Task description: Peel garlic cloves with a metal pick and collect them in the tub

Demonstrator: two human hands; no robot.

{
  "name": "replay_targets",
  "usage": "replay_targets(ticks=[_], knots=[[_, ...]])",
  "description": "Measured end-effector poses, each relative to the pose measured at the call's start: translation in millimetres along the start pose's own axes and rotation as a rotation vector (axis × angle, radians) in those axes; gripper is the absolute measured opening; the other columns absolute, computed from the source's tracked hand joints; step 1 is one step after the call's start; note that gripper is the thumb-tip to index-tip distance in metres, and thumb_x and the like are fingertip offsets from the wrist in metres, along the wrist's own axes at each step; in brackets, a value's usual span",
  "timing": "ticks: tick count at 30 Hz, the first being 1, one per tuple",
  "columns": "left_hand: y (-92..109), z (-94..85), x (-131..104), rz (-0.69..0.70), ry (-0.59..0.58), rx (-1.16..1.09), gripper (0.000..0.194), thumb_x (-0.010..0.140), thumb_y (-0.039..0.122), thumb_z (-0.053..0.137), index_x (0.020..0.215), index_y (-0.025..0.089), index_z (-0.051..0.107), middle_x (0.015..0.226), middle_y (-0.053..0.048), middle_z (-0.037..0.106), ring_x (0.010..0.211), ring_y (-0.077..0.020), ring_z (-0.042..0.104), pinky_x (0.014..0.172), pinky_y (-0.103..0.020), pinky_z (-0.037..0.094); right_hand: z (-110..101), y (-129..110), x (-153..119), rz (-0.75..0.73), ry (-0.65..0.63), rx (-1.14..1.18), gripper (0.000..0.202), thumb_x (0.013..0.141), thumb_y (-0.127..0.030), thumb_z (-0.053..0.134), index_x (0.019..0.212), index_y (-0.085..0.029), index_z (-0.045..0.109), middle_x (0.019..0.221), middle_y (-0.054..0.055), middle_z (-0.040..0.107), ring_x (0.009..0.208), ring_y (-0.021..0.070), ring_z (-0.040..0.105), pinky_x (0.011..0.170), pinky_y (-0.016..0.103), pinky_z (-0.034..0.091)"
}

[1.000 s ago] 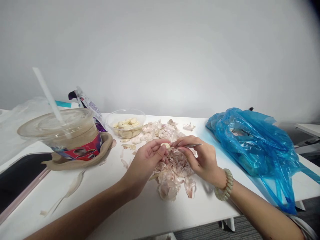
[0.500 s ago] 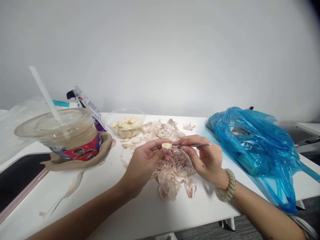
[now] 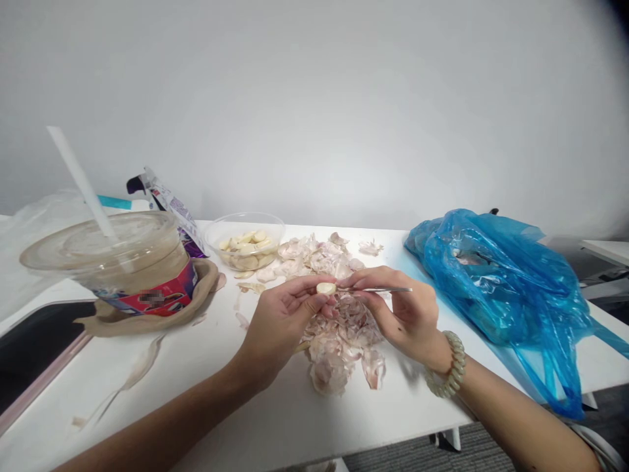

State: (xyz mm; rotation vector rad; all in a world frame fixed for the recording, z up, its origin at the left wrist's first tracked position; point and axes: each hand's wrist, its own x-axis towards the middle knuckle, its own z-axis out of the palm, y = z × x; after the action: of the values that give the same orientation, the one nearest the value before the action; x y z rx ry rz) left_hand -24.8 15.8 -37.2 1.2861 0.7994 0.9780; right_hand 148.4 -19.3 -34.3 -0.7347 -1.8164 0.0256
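Note:
Between its thumb and fingers, my left hand (image 3: 282,324) pinches a pale peeled garlic clove (image 3: 325,288). My right hand (image 3: 400,311) grips a thin metal tool (image 3: 381,290), whose left end is at the clove. Beneath both hands lies a pile of garlic skins (image 3: 337,354), spread over the white table (image 3: 383,419). Behind my left hand stands a clear plastic bowl (image 3: 246,239) with several peeled cloves in it.
A large drink cup (image 3: 142,269) with a straw sits in a brown carrier (image 3: 147,322) at the left, beside a dark device with a pink edge (image 3: 44,380). A purple-and-white packet (image 3: 174,210) leans behind. At the right lies a blue plastic bag (image 3: 496,282).
The metal tool has tilted slightly, its right end a little lower. Both hands keep nearly the same place. The cup appears slightly farther left as the view shifts.

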Motion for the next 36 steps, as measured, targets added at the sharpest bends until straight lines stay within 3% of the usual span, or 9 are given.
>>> replay_targets(ticks=[19,28,36], knots=[[-2.7,0.7,0.9,-0.004,0.025,-0.045,0.020,0.073,0.022,0.068,0.093,0.018,0.068,0.065,0.002,0.070,0.064,-0.0106,0.064,0.067,-0.019,0.052,-2.2,-0.9,0.3,-0.059,-0.044,-0.022,0.031,0.076,0.005,0.050,0.095,-0.017,0.059,0.092,0.006,0.071,0.086,0.0159,0.068,0.071,0.031,0.059],[3.2,3.8,-2.0,-0.021,0.072,-0.003,0.022,0.072,0.023,0.068,0.092,0.016,0.068,0.066,-0.002,0.072,0.066,-0.0160,0.067,0.068,-0.026,0.053,-2.5,-0.3,-1.3,-0.060,0.002,-0.017,0.031,0.074,0.006,0.055,0.094,-0.017,0.062,0.089,0.006,0.073,0.083,0.0166,0.069,0.069,0.030,0.059],[3.7,3.8,-1.7,-0.031,0.076,0.006,0.021,0.072,0.022,0.068,0.093,0.016,0.068,0.066,-0.001,0.072,0.066,-0.0148,0.067,0.066,-0.023,0.053,-2.2,-1.1,-0.9,-0.046,0.008,0.023,0.031,0.074,0.007,0.055,0.093,-0.017,0.062,0.089,0.006,0.073,0.083,0.0175,0.069,0.069,0.031,0.060]])
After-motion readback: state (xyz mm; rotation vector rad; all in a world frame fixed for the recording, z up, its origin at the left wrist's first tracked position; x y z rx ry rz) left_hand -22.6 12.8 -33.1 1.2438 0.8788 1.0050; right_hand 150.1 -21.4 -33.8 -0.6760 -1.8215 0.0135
